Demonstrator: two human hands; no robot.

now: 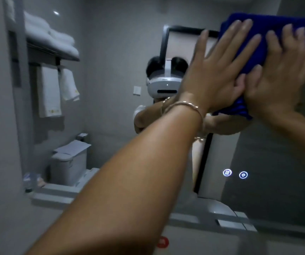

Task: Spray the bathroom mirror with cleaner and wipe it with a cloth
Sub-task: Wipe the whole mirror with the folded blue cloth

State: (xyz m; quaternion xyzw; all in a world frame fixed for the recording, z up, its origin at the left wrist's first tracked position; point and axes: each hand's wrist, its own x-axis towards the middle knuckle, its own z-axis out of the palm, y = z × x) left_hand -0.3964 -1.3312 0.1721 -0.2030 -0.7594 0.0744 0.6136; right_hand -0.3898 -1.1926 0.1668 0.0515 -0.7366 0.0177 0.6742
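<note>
at ten o'clock, folded white towels (56, 39) show as a reflection in the large wall mirror (111, 107). the left hand (219, 70), reaching up toward one o'clock, lies flat with fingers spread on the dark blue cloth (254, 57), probably to spread pressure against the glass. the right hand (280, 74) at two o'clock presses beside it, equally flat. wiping looks underway; no cleaner bottle is in view.

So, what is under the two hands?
A blue cloth, under the left hand and right hand, pressed on the mirror. The glass behind the cloth is covered.
</note>
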